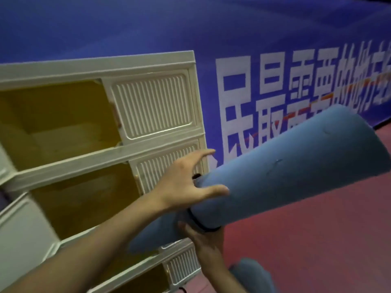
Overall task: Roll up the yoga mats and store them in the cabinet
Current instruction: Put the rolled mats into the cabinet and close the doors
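Observation:
A rolled blue yoga mat (pixel 296 166) with a black band round it slants from the lower middle up to the right, in front of the cabinet. My left hand (pixel 182 185) lies against the mat's upper side near the band, fingers spread and straight. My right hand (pixel 203 242) is under the mat by the band, and its fingers curl up round the roll from below. The cream plastic cabinet (pixel 95 66) stands at the left. Its top and middle compartments show open left halves with yellowish insides and ribbed panels covering the right halves.
A blue banner (pixel 275 49) with large white characters runs along the wall behind the cabinet. Red floor (pixel 317 240) spreads to the right. My knee in blue cloth (pixel 254 275) shows at the bottom. An open cabinet door (pixel 21 229) juts out at the lower left.

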### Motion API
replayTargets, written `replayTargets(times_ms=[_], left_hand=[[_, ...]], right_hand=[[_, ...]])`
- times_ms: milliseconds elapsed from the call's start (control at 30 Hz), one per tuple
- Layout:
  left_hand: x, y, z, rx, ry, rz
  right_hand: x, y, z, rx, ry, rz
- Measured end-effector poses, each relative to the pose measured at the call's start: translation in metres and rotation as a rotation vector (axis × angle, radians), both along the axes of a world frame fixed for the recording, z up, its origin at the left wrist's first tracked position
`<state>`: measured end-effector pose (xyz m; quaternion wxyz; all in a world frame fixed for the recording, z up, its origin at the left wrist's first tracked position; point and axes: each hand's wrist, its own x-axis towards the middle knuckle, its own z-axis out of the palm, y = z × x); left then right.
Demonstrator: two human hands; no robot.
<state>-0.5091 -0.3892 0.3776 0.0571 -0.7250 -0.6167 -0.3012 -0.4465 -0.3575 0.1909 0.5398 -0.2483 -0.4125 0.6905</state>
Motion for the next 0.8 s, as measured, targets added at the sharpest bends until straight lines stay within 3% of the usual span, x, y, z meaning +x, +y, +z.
replayTargets(times_ms=[133,167,233,300,367,433,533,633,800], left_hand=[[-0.081,0.011,0.046,0.455,-0.381,0.357],[-0.107,0.018,0.061,0.508,-0.494,0.459],[-0.149,0.028,0.084,0.388,-0.652,0.603],[-0.174,0.037,0.093,0.137,-0.648,0.617],[-0.184,0.047,0.093,0.019,-0.557,0.600],[-0.190,0.057,0.094,0.099,-0.548,0.610],[-0.191,0.058,0.108,0.338,-0.801,0.641],[-0.184,0.050,0.118,0.231,-0.958,0.629],[-0.136,0.041,0.106,0.220,-0.708,0.390]], right_hand=[[-0.007,0.003,0.025,-0.001,0.079,-0.006],[-0.008,0.002,0.033,-0.024,0.114,0.041],[-0.007,-0.001,0.043,-0.082,0.155,0.095],[-0.006,-0.007,0.050,-0.120,0.142,0.127],[-0.007,-0.012,0.054,-0.158,0.143,0.149],[-0.009,-0.015,0.054,-0.180,0.142,0.152],[-0.014,-0.020,0.048,-0.176,0.136,0.166],[-0.021,-0.023,0.039,-0.147,0.071,0.135],[-0.032,-0.033,0.026,-0.042,-0.127,0.136]])
